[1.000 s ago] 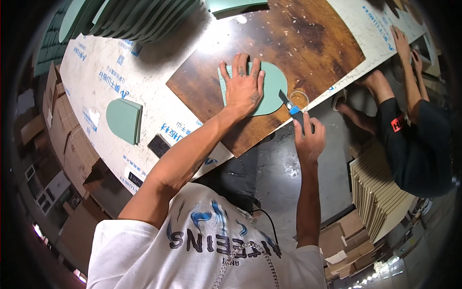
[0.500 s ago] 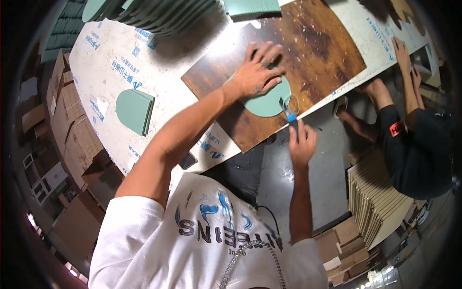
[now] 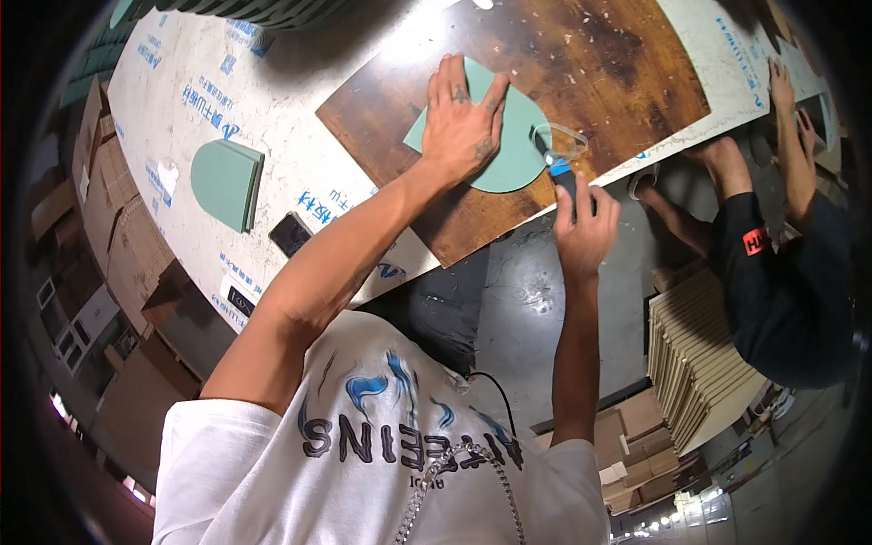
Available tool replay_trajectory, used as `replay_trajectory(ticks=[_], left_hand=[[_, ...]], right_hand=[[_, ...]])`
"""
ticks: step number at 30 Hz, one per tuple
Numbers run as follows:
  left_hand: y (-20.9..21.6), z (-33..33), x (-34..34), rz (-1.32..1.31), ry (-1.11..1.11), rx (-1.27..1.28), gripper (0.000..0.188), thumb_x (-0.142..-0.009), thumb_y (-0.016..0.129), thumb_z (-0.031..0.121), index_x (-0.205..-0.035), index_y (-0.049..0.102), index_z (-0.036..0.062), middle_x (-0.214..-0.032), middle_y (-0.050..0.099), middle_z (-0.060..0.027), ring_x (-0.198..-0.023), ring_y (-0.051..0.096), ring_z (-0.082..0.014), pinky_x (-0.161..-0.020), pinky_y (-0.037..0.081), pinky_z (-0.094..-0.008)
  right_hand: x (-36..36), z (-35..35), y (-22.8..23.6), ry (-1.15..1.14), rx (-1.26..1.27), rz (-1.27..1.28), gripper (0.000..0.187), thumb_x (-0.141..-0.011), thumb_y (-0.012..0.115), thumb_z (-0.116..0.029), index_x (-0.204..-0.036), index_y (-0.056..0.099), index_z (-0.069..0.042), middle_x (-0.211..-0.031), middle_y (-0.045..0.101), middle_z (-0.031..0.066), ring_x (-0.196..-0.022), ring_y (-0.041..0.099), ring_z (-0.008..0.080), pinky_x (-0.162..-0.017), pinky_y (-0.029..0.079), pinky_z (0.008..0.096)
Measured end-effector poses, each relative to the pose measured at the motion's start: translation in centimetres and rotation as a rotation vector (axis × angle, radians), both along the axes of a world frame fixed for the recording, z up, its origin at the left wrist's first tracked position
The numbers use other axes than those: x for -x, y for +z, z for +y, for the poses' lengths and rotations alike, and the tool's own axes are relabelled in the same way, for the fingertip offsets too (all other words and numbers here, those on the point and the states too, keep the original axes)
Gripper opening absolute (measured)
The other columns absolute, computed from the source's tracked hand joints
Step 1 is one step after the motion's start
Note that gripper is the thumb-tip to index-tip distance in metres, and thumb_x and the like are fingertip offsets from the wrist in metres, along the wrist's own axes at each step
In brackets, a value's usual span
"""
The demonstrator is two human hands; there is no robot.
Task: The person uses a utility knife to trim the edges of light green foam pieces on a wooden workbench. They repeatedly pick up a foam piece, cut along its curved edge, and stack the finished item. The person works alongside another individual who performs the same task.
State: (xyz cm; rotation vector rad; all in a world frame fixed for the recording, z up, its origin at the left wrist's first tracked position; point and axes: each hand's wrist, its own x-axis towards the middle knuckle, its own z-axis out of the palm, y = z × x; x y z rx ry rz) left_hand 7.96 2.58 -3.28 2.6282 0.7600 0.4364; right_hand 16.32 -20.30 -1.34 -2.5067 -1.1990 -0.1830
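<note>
My left hand (image 3: 461,127) lies with fingers spread on a flat pale-green panel (image 3: 522,118), pressing it against a brown wood-grain board (image 3: 627,64). The panel has one rounded side, and a pointed corner shows to the left of my wrist. In my right hand (image 3: 586,227) is a small trimming tool (image 3: 559,168) with a dark handle and a blue collar. Its dark head touches or nearly touches the panel's rounded right edge. A thin, see-through strip (image 3: 572,138) loops out beside the tool head.
On the white table, left, sit a few stacked green panels (image 3: 221,186) and a dark phone (image 3: 291,234). More green panels (image 3: 272,11) stand at the far edge. A co-worker in black (image 3: 786,291) is at the right, above stacked boards (image 3: 695,354). Cartons (image 3: 141,400) fill the left.
The green panel has turned under my left hand, showing a corner at its left. My right hand and tool have moved slightly up along the rounded edge. The loose strip looks larger.
</note>
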Motion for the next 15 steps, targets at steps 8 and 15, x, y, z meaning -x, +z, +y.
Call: replay_trajectory(ticks=[8,15], left_hand=[[0.0,0.5,0.1,-0.006,-0.04,-0.055,0.041,-0.097,0.058,0.022,-0.138,0.054,0.0215,-0.142,0.035,-0.0404,-0.133,0.036,-0.0574,-0.111,0.032,-0.0612],[-0.1,4.1,-0.5,-0.011,-0.396,-0.072,0.04,-0.097,0.058,0.029,-0.137,0.059,0.0232,-0.145,0.039,-0.0323,-0.134,0.041,-0.0499,-0.117,0.03,-0.0538]], right_hand=[[-1.9,2.3,0.8,0.045,-0.02,-0.047,0.033,-0.089,0.076,-0.03,-0.116,0.071,-0.011,-0.102,0.063,0.0084,-0.091,0.06,0.0284,-0.077,0.052,0.041],[-1.2,1.4,0.5,0.058,-0.073,-0.001,0.035,-0.089,0.075,-0.03,-0.117,0.071,-0.009,-0.097,0.063,0.0083,-0.09,0.059,0.029,-0.075,0.051,0.0418]])
